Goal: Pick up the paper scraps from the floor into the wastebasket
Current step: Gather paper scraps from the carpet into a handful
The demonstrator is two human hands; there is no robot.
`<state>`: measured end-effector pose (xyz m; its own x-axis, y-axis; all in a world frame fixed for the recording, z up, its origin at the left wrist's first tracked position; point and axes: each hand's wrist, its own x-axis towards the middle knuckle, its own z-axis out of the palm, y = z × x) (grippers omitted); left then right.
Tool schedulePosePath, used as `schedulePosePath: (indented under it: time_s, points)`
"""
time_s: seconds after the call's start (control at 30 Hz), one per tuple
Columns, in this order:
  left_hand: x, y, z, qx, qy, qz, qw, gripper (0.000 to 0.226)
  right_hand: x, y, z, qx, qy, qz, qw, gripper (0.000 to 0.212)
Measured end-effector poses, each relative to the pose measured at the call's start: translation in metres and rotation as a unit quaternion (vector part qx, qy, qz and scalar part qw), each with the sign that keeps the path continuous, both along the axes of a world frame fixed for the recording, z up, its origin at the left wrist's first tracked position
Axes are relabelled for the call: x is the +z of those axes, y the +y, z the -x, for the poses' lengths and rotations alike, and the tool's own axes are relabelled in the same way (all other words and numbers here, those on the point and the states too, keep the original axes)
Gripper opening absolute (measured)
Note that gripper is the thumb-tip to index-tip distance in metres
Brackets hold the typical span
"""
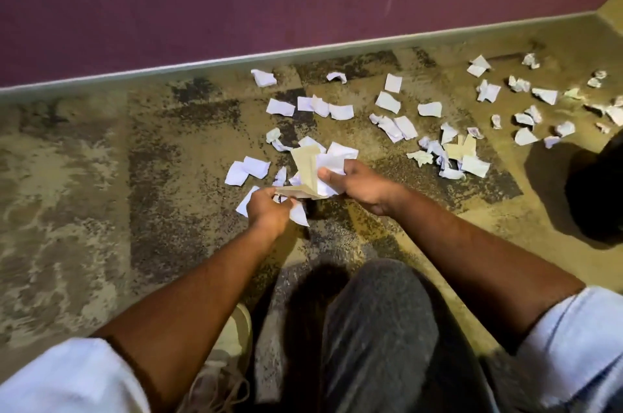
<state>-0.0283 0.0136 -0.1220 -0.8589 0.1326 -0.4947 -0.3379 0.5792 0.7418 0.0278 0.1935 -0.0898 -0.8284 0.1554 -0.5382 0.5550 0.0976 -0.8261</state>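
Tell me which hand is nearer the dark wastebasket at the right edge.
Right. The right hand, gripping gathered scraps, is closer to the wastebasket; the left hand sits farther left, holding a scrap.

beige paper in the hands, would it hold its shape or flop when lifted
Probably floppy: the beige paper is creased and bends between the left hand and right hand. Likely very light, since fingertips alone hold it with the white scraps. Loose pieces might slip out of the bundle.
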Motion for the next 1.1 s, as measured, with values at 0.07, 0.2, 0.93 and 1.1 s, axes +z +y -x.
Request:
schedulePosePath:
  time_s: [0.07, 0.2, 0.93, 1.1]
  points:
    - [0.016, 0.01, 0.005, 0.037, -0.007, -0.037, 0.999, 0.037, 0.004, 0.005, 0.005, -0.059, 0.008, 0.031, 0.998, 0.085]
    - [0.036, 0.023, 0.014, 0.098, -0.026, -0.082, 0.991, 0.032, 0.033, 0.002, 0.004, -0.165, 0.057, 0.146, 0.974, 0.039]
    - [-0.022, 0.067, 0.033, -0.008, -0.12, -0.051, 0.991, 0.027, -0.07, 0.008, 0.034, -0.441, 0.033, 0.114, 0.89, 0.018]
    - [-0.041, 0.061, 0.039, 0.126, -0.133, -0.121, 0.976, 0.028, -0.071, 0.02, 0.029, -0.297, 0.035, 0.094, 0.95, 0.025]
